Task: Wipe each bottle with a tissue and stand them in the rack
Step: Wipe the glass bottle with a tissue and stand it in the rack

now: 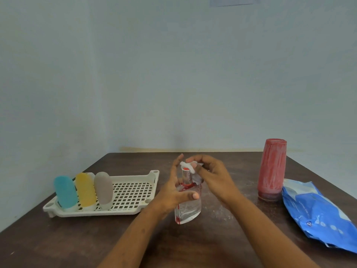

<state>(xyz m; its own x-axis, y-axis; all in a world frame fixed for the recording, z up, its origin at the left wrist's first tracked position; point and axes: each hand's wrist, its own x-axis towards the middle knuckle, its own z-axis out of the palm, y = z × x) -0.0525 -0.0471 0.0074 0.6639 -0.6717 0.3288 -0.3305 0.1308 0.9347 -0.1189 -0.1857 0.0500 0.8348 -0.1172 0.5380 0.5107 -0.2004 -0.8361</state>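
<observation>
Bottles number five here, and the one in work is the clear bottle [190, 208] with red trim, near the middle of the bench [58, 244]. The left hand [172, 196] holds its body, thumb across the front and fingers rising behind. The right hand [214, 178] pinches a crumpled white tissue [186, 165] against the red top of the silver cap [186, 174]. The bottle leans a little; I cannot tell if its base touches the bench.

I think the danger is the smooth glass: the left fingers are rather straight, so a strong rub at the top could turn the bottle out of this hold and drop it. Pressing down on the cap could also release spray. The right forearm is not far from the red bottle [271, 171], which stands alone toward the far right corner and looks top-heavy, so a wide elbow may knock it.

Near the left edge is the white rack [116, 212], with a blue bottle [65, 192], a yellow bottle [86, 189] and a grey bottle [103, 187] upright at its left end. A blue packet [316, 213] lies at the right edge. The bench is dark wood with pale specks, set into a corner of a plain light-blue wall [193, 74].
</observation>
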